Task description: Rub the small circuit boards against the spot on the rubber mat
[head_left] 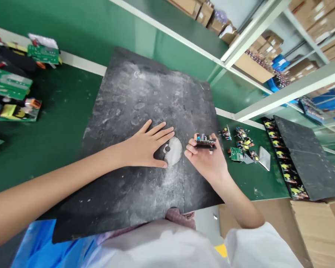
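My left hand [147, 147] lies over the dark mat [139, 93] with its fingers spread, and it holds nothing. Beside its fingertips a round, pale grey disc [175, 152] with a small dark spot lies on the mat. In my right hand [209, 160], palm up, is a small circuit board [205, 140] with its components on the upper side. My fingers and thumb close around the board's ends, and a black piece shows along its underside. The right hand is held over the right part of the mat, apart from the disc.
Several circuit boards [8, 82] are piled at the left of the green bench [64, 115]. More small boards [242, 141] and a silver plate [264, 158] lie at the right. Farther right stands a black tray [286, 163] of boards. Shelf posts [268, 100] rise behind.
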Demonstrator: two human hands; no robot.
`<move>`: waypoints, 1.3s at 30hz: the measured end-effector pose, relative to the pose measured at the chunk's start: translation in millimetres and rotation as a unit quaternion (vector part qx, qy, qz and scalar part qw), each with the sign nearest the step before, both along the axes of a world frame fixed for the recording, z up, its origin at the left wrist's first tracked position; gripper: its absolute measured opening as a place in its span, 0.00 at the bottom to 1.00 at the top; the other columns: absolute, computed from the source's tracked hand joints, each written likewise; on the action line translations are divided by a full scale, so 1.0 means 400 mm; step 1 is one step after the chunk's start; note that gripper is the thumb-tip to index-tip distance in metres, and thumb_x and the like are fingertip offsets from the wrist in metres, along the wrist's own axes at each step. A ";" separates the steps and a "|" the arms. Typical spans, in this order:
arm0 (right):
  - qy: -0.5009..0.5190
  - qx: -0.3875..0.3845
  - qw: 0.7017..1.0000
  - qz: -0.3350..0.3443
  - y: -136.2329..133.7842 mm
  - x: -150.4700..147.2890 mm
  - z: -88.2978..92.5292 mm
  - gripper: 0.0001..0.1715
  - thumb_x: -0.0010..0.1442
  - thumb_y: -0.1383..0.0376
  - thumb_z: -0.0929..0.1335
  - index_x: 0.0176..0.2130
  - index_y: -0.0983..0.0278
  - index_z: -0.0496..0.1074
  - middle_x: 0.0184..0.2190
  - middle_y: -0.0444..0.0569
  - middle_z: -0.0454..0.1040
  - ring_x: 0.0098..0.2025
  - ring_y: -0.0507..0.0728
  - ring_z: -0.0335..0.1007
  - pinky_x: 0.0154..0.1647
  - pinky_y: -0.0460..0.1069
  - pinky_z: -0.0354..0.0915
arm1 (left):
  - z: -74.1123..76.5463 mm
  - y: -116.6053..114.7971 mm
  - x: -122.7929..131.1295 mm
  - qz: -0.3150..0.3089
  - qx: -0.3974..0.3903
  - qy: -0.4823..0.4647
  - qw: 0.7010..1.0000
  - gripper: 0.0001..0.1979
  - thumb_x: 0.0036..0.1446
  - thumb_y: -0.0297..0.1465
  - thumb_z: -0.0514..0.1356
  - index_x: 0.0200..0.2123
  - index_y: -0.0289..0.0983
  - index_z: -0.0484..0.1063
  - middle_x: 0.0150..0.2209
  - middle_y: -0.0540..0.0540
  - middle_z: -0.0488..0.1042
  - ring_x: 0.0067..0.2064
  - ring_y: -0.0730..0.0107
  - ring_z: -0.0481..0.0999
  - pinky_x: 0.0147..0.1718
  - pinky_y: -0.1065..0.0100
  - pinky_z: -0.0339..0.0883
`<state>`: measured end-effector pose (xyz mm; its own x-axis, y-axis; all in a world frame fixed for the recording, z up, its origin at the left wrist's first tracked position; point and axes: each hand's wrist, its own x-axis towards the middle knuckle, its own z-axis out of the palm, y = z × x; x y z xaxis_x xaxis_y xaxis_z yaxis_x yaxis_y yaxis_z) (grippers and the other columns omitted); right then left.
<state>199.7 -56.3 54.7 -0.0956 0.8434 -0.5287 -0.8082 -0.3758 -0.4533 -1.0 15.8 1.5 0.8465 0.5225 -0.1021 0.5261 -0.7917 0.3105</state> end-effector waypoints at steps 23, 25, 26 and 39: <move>-0.839 0.140 0.519 -0.088 -0.001 0.446 -0.145 0.25 0.64 0.49 0.56 0.38 0.65 0.68 0.34 0.53 0.70 0.41 0.62 0.66 0.47 0.58 0.62 | -0.076 0.057 -0.041 -0.041 0.191 -0.080 0.978 0.46 0.56 0.57 0.50 0.68 0.44 0.32 0.67 0.50 0.45 0.67 0.52 0.46 0.61 0.58 0.26; -0.863 0.133 0.478 -0.102 0.003 0.461 -0.142 0.25 0.61 0.48 0.60 0.40 0.66 0.70 0.39 0.58 0.69 0.46 0.67 0.62 0.52 0.64 0.57 | -0.079 0.060 -0.044 -0.037 0.191 -0.072 0.978 0.46 0.56 0.57 0.50 0.68 0.44 0.32 0.67 0.51 0.45 0.67 0.52 0.46 0.61 0.57 0.27; -0.873 0.131 0.458 -0.108 0.005 0.459 -0.137 0.25 0.60 0.48 0.62 0.41 0.67 0.70 0.42 0.59 0.68 0.49 0.69 0.60 0.55 0.66 0.55 | -0.081 0.061 -0.046 -0.035 0.189 -0.069 0.979 0.45 0.56 0.57 0.50 0.68 0.45 0.32 0.67 0.51 0.45 0.67 0.52 0.46 0.62 0.56 0.27; -0.871 0.293 0.375 -0.121 0.129 0.400 -0.109 0.12 0.64 0.67 0.62 0.45 0.61 0.71 0.39 0.53 0.72 0.54 0.66 0.61 0.59 0.71 0.47 | -0.014 0.061 -0.047 -0.008 0.020 0.001 1.000 0.46 0.56 0.55 0.53 0.66 0.49 0.29 0.67 0.49 0.37 0.67 0.40 0.40 0.61 0.34 0.34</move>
<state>359.8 -4.8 11.3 0.0807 0.7363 0.6718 0.9278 0.1908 -0.3205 -19.8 40.1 -4.0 0.8546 0.5126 -0.0826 0.5137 -0.8117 0.2781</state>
